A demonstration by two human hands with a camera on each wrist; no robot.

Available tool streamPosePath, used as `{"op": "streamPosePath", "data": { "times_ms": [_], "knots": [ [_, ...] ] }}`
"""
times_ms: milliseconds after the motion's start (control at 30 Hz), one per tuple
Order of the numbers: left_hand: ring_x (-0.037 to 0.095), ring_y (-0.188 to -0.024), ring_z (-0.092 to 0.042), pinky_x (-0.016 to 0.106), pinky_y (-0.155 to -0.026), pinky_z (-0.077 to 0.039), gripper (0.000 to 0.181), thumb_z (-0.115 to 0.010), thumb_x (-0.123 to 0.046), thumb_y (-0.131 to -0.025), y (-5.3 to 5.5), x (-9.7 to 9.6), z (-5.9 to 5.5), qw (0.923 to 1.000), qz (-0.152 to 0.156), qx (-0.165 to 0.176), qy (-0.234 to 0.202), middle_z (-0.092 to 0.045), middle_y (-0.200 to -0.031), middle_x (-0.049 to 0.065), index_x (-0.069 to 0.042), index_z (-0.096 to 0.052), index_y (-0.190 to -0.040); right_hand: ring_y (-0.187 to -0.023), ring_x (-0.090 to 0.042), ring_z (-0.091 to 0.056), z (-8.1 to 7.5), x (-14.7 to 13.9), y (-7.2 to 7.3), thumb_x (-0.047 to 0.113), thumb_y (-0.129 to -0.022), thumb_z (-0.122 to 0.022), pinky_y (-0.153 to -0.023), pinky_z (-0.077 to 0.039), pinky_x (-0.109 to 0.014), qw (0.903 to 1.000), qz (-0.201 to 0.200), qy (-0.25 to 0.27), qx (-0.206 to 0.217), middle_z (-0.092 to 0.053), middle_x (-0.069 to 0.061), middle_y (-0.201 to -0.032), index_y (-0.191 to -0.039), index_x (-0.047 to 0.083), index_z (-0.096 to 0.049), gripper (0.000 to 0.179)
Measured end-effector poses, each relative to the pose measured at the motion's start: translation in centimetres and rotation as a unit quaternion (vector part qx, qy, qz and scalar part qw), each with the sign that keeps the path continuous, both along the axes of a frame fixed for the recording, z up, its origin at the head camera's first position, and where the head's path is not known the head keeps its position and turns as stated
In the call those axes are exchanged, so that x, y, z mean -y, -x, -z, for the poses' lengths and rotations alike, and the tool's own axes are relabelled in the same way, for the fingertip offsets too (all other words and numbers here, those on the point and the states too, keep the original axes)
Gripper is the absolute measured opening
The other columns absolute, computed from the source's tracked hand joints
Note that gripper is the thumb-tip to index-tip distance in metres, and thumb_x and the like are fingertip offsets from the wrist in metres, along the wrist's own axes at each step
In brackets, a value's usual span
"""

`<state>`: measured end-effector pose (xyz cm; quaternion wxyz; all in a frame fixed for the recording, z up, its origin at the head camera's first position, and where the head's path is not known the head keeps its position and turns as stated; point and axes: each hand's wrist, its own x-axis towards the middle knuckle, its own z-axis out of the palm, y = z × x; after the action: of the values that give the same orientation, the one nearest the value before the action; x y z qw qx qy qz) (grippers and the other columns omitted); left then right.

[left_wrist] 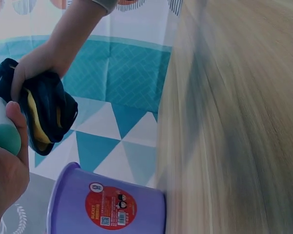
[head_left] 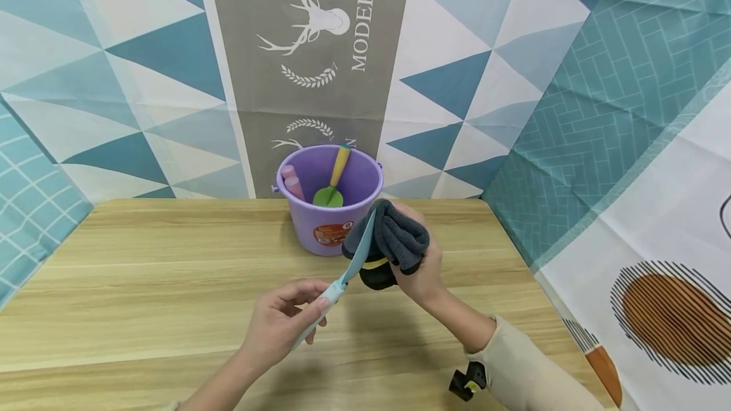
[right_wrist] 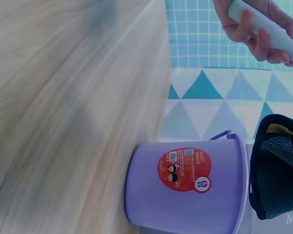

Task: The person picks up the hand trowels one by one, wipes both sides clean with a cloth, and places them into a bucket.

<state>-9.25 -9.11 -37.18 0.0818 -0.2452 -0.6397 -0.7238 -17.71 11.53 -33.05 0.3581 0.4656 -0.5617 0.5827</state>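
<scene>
In the head view my left hand [head_left: 285,316] holds the pale handle of a light blue tool [head_left: 361,249], thumb along the handle. Its narrow, slightly curved blade points up and away, seen nearly edge-on. My right hand [head_left: 421,268] grips a bunched dark grey cloth [head_left: 402,236] with a yellow band and black lower part. The blade overlaps the cloth's left side in this view. Both are raised in front of a purple bucket [head_left: 328,227]. The left wrist view shows the teal end of the handle [left_wrist: 5,136] within the left hand.
Inside the bucket stand a green shovel [head_left: 329,196] with a yellow handle and pink cylindrical pieces [head_left: 292,184]. The bucket sits at the far edge of the wooden table [head_left: 171,284]. Patterned cloth sheets [head_left: 457,81] hang behind and at the sides.
</scene>
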Motion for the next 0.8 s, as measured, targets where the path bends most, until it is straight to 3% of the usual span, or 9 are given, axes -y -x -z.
{"op": "streamPosePath", "data": {
  "times_ms": [300,500,667,800],
  "knots": [
    [0.005,-0.056,-0.06,0.031,-0.037,-0.046,0.022,-0.057,0.006,-0.087,0.1,-0.3,-0.4,0.9999,0.004,0.015,0.001,-0.065,-0.078,-0.007,-0.003,-0.066,-0.104,-0.118,-0.008,-0.053,0.0,-0.3,-0.1,0.012,-0.09,-0.06,-0.101,-0.043,-0.023,0.9988,0.039,-0.023,0.019,-0.055,0.008,-0.128,-0.127,0.004,-0.053,0.039],
    [0.006,-0.057,-0.061,0.03,-0.036,-0.046,0.025,-0.055,0.008,-0.087,0.1,-0.3,-0.6,0.9999,0.007,0.003,-0.01,-0.066,-0.08,-0.006,-0.005,-0.067,-0.105,-0.116,-0.006,-0.055,0.6,-0.4,0.0,0.019,-0.09,-0.061,-0.099,-0.045,-0.023,0.9961,0.065,-0.048,0.037,-0.055,0.01,-0.127,-0.118,-0.012,-0.053,0.043],
    [0.005,-0.056,-0.06,0.029,-0.037,-0.046,0.027,-0.056,0.007,-0.087,0.0,-0.2,-0.8,0.9999,-0.001,0.012,-0.007,-0.067,-0.08,-0.008,-0.011,-0.068,-0.104,-0.114,-0.007,-0.056,1.1,-0.6,0.0,0.017,-0.089,-0.061,-0.098,-0.046,-0.024,0.9937,0.07,-0.074,0.048,-0.059,-0.001,-0.122,-0.12,-0.007,-0.054,0.04],
    [0.004,-0.055,-0.06,0.029,-0.037,-0.046,0.029,-0.055,0.009,-0.087,0.1,-0.1,-0.9,0.9999,-0.005,-0.001,-0.011,-0.067,-0.08,-0.009,-0.012,-0.068,-0.104,-0.112,-0.008,-0.057,1.4,-0.6,0.1,0.018,-0.089,-0.061,-0.096,-0.047,-0.025,0.992,0.069,-0.096,0.045,-0.061,-0.013,-0.117,-0.121,-0.003,-0.055,0.039]
  ]
}}
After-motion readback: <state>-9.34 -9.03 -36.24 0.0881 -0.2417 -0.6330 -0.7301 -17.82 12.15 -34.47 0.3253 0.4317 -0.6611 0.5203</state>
